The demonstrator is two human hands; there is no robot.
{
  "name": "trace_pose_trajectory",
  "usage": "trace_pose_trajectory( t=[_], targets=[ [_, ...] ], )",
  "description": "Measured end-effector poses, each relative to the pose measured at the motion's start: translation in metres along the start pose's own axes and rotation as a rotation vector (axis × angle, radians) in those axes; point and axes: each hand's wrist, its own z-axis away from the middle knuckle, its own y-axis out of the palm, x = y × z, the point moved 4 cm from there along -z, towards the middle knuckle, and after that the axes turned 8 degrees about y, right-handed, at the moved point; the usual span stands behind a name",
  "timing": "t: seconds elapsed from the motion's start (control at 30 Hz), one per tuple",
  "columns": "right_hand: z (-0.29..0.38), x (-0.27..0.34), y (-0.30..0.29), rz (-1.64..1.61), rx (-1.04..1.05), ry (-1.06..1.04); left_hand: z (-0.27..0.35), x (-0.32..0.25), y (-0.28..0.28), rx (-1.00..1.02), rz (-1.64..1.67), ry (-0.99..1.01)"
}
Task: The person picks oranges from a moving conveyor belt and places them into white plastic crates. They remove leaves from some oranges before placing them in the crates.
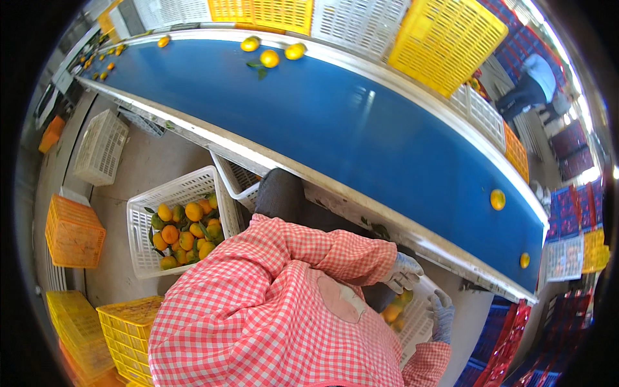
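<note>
Low on the right stands a white plastic crate with several orange-yellow citrus fruits inside, partly covered by my checked smock. Over its upper edge is my left hand, in a grey knitted glove, fingers bent and a little apart. No fruit shows in it, though its palm is turned away. My right hand, gloved too, is at the crate's right side with fingers spread and nothing between them. Beyond both hands runs a blue conveyor belt, with a few citrus fruits at its far side and one fruit towards its right end.
Left of me, a white crate holds citrus fruits with leaves. Orange and yellow crates stand farther left. The belt's metal edge passes close by my knees. Across the belt are stacked crates and a bending person.
</note>
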Motion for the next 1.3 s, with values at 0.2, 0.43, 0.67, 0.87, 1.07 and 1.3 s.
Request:
trace_pose_trajectory(
  t=[0.2, 0.43, 0.67, 0.87, 1.07, 1.3],
  targets=[
    [-0.035, 0.12, 0.071, -0.047, 0.156, -0.326, 0.088, -0.108, -0.083, -0.13, -0.019, 0.384],
    [-0.081, 0.199, 0.184, 0.36, 0.108, -0.782, 0.219, -0.229, -0.247, -0.668, -0.128, 0.668],
    [-0.098, 0.199, 0.213, 0.447, 0.036, -0.679, 0.256, -0.356, -0.38, -1.579, -1.139, 0.312],
    [-0.098, 0.203, 0.215, 0.518, 0.016, -0.73, 0.164, -0.463, -0.374, -1.602, -1.705, 0.058],
    [-0.102, 0.202, 0.217, 0.526, 0.031, -0.779, 0.071, -0.478, -0.408, -1.51, -1.77, -0.271],
    [-0.102, 0.204, 0.214, 0.513, 0.002, -0.87, 0.058, -0.465, -0.364, -0.992, -0.809, 0.651]
  ],
)
